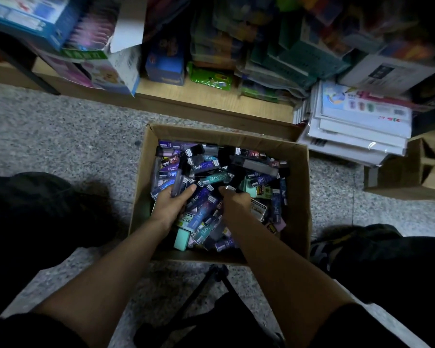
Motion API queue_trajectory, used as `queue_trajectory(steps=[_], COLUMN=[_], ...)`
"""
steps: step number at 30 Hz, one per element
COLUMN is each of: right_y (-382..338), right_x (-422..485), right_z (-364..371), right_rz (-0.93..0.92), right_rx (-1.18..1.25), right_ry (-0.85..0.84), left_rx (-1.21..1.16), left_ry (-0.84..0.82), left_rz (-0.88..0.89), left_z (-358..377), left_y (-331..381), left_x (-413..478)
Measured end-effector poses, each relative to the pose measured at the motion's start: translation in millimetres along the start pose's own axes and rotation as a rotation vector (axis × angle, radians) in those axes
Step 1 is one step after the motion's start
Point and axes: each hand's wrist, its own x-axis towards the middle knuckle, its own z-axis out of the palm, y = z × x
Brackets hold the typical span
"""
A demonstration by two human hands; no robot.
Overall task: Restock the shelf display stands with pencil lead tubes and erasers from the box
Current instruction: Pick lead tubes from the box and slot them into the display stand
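An open cardboard box [296,197] sits on the speckled floor [60,136], in the middle of the scene and between the person's knees; it is heaped with loose pencil lead tubes [261,180] in purple, blue, teal and black, lying at all angles. A mint-green eraser [181,238] lies against the box's near left corner, partly under the left forearm.

Both hands are down inside the box, close together but not touching. The left hand [171,204] is on the left side of the heap, its fingers and thumb curled round a small bundle of tubes [178,183] that stick out towards the far side; the right hand [235,200] is just to its right, fingers closed over a dark tube [237,180] that points far and slightly right, though the dim light hides exactly how the fingers lie on it.

Beyond the box runs a low wooden shelf [211,101] crowded with coloured stationery packs, blurred; at the far right a stack of white flat packs [357,131] rests on the floor, and a second cardboard box [399,177] stands just beside it at the right edge.
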Motion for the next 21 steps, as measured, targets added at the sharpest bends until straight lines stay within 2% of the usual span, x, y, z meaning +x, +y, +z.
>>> queue_trajectory(steps=[2, 5, 9, 13, 21], right_y=[-1, -1, 5, 10, -6], right_x=[2, 0, -8, -9, -15], right_z=[4, 8, 3, -17, -56], right_rz=[0.040, 0.095, 0.005, -0.108, -0.302], right_rx=[0.083, 0.265, 0.403, 0.388, 0.218], right_ry=[-0.046, 0.033, 0.025, -0.013, -0.155], left_rx=[0.010, 0.034, 0.022, 0.032, 0.240], left_ry=[0.015, 0.017, 0.015, -0.044, -0.123], left_rz=[-0.005, 0.001, -0.004, 0.015, 0.181], left_z=[-1, -2, -2, -1, 14], left_y=[-1, -3, -3, -1, 10], left_x=[2, 3, 2, -3, -11])
